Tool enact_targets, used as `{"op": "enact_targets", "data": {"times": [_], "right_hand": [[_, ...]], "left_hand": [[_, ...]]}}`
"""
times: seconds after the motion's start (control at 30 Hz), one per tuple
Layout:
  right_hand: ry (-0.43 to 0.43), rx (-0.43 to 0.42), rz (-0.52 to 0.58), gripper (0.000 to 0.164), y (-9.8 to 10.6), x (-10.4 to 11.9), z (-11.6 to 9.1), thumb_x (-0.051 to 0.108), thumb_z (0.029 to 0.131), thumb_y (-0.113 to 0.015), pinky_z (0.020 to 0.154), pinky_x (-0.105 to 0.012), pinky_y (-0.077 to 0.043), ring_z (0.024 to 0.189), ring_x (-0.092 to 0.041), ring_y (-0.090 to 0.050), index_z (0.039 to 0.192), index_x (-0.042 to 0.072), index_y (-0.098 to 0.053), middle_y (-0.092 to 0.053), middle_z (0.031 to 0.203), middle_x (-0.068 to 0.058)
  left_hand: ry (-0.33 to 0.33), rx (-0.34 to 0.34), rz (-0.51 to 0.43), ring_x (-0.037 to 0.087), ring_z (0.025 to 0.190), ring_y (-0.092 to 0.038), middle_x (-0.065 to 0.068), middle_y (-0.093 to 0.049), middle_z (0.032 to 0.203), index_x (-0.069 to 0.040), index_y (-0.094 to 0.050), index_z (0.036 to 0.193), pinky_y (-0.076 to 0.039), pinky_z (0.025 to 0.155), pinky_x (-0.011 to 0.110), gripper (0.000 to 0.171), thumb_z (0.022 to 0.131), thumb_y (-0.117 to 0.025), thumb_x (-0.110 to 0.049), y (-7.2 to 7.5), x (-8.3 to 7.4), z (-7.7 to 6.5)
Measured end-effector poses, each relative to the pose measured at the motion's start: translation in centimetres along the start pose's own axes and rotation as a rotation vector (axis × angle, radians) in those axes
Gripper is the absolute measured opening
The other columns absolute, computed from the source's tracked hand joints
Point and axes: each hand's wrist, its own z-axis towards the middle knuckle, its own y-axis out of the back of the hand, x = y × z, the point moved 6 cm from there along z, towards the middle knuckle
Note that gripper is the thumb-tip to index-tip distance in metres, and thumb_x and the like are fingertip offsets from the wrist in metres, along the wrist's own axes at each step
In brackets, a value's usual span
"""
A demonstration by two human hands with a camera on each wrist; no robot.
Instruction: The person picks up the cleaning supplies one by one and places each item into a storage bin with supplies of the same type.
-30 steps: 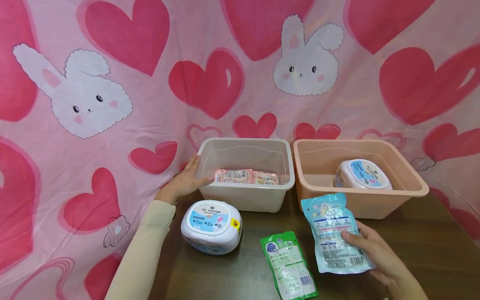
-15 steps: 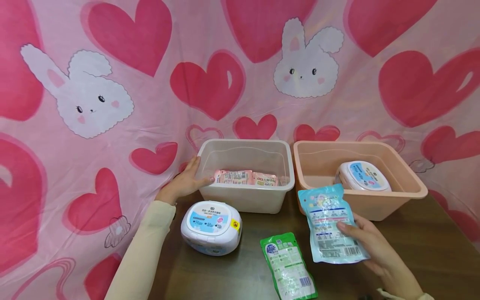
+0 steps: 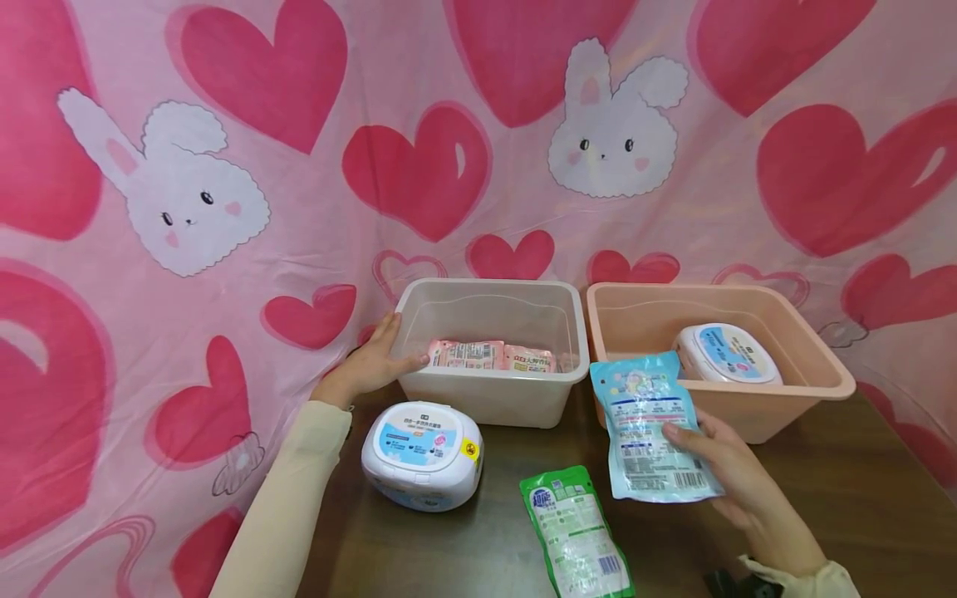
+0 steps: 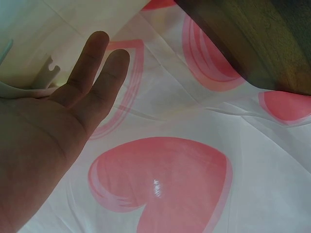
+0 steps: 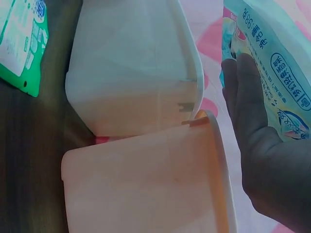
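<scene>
The left grip lies spread, its fingers straight against the pale grey bin; a hard push could shove that bin into its neighbour. The lidded white box sits just in front, where the left sleeve might knock it. The green pouch lies on the surface. The blue pouch, raised before the peach bin, is pinched along its right side by the right grip, so its free side could swing and snag the rim.
</scene>
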Motion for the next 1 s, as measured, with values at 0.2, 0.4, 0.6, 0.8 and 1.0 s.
{"op": "enact_targets", "data": {"times": [0.2, 0.4, 0.6, 0.8, 1.0], "right_hand": [[0.008, -0.051, -0.012, 0.030, -0.1, 0.4, 0.7, 0.008, 0.109, -0.041, 0.076, -0.042, -0.060, 0.095, -0.025, -0.073, 0.124, 0.023, -0.062, -0.073, 0.107, -0.009], [0.053, -0.054, 0.017, 0.028, -0.3, 0.8, 1.5, 0.007, 0.109, -0.040, 0.076, -0.040, -0.060, 0.094, -0.024, -0.073, 0.123, 0.018, -0.061, -0.072, 0.106, -0.009], [0.041, -0.085, 0.027, 0.025, -0.3, 1.2, 2.2, 0.008, 0.108, -0.043, 0.076, -0.039, -0.060, 0.092, -0.023, -0.073, 0.122, 0.017, -0.061, -0.072, 0.105, -0.008], [0.036, -0.115, 0.019, 0.019, -0.5, 1.7, 2.9, 0.009, 0.108, -0.045, 0.076, -0.038, -0.060, 0.093, -0.022, -0.073, 0.123, 0.015, -0.056, -0.071, 0.106, -0.008], [0.030, -0.140, 0.036, 0.018, -0.7, 2.0, 3.5, 0.010, 0.107, -0.048, 0.076, -0.037, -0.060, 0.092, -0.021, -0.072, 0.122, 0.017, -0.057, -0.071, 0.105, -0.007]], "left_hand": [[0.000, -0.002, -0.013, 0.041, 0.151, -0.012, 0.009, 0.002, 0.169, -0.013, -0.002, 0.163, -0.020, 0.115, 0.064, 0.113, 0.086, -0.062, -0.070, -0.1, 0.2, 0.1], [0.007, -0.004, -0.024, 0.041, 0.150, -0.014, 0.009, 0.000, 0.169, -0.014, -0.002, 0.164, -0.022, 0.114, 0.065, 0.115, 0.085, -0.063, -0.072, -0.1, 0.3, 0.1], [0.007, -0.007, -0.030, 0.043, 0.149, -0.015, 0.011, 0.000, 0.169, -0.013, -0.002, 0.163, -0.022, 0.113, 0.067, 0.115, 0.085, -0.064, -0.070, -0.1, 0.2, 0.1], [0.025, -0.006, -0.032, 0.043, 0.149, -0.017, 0.009, 0.000, 0.169, -0.016, -0.001, 0.164, -0.023, 0.112, 0.068, 0.115, 0.084, -0.065, -0.069, -0.1, 0.3, 0.1], [0.025, -0.009, -0.038, 0.043, 0.149, -0.017, 0.009, 0.000, 0.169, -0.015, -0.002, 0.164, -0.022, 0.112, 0.067, 0.115, 0.085, -0.066, -0.068, -0.1, 0.3, 0.1]]}}
